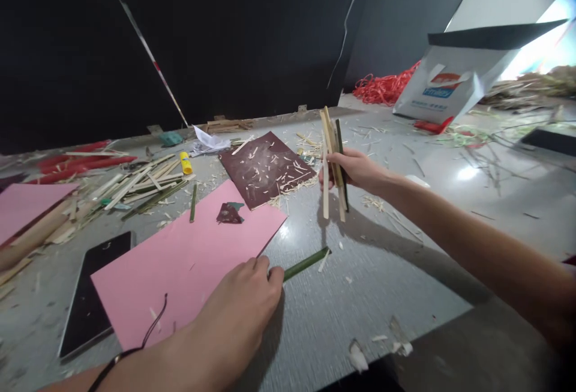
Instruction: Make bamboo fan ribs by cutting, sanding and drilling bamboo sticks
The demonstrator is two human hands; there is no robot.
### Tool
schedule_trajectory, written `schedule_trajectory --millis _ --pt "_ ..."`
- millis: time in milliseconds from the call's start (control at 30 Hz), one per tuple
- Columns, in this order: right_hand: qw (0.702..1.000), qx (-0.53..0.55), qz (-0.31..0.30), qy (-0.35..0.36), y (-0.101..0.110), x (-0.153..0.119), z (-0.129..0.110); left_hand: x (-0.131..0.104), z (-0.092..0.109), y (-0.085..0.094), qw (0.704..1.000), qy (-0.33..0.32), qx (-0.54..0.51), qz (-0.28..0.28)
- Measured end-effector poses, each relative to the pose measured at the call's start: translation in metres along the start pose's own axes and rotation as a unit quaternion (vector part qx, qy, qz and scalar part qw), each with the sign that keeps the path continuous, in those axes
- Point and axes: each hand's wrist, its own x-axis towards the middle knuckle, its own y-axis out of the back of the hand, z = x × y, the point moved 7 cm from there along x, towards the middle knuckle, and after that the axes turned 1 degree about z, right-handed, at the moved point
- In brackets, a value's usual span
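Observation:
My right hand (pixel 344 168) is closed around a small bundle of bamboo strips (pixel 330 134), held upright above the table; most are pale, one is dark. Low in the view, my left hand (pixel 249 296) has its fingers curled together at the near end of a green bamboo strip (pixel 306 263) lying on the metal surface. Its fingertips are partly hidden. Under and beside that hand lies a pink sheet (pixel 193 260) with a small torn dark scrap (pixel 230 213) on it. Beyond it is a brown sandpaper sheet (pixel 265 167) strewn with shavings.
A phone (pixel 96 290) lies at left, partly under the pink sheet. Behind it are piled bamboo strips (pixel 144 182), a yellow glue stick (pixel 185 162) and crumpled white paper (pixel 209 140). A white paper bag (pixel 436 83) and red plastic strands (pixel 384 86) stand back right, before a black panel (pixel 252 32).

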Motion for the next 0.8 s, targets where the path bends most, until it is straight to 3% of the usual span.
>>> schedule_trajectory --millis 200,367,467,633,700,800 --pt "0.981 0.188 -0.002 0.036 -0.015 0.004 -0.013 0.018 -0.008 0.011 0.998 -0.002 -0.051 -0.044" --pt "0.962 0.266 -0.009 0.065 -0.018 0.005 -0.028 0.023 -0.023 0.025 0.988 0.014 -0.139 -0.06" --pt "0.949 0.299 0.006 0.098 -0.014 0.004 -0.046 0.024 -0.044 0.031 0.956 0.092 -0.279 -0.002" --pt "0.939 0.308 -0.018 0.15 -0.037 -0.001 -0.064 0.02 -0.066 0.021 0.852 0.153 -0.481 0.137" --pt "0.941 0.302 -0.021 0.153 -0.056 -0.005 -0.059 0.018 -0.067 0.018 0.843 0.138 -0.481 0.2" --pt "0.954 0.266 -0.016 0.137 -0.082 -0.015 -0.044 0.014 -0.06 0.018 0.859 0.093 -0.429 0.263"
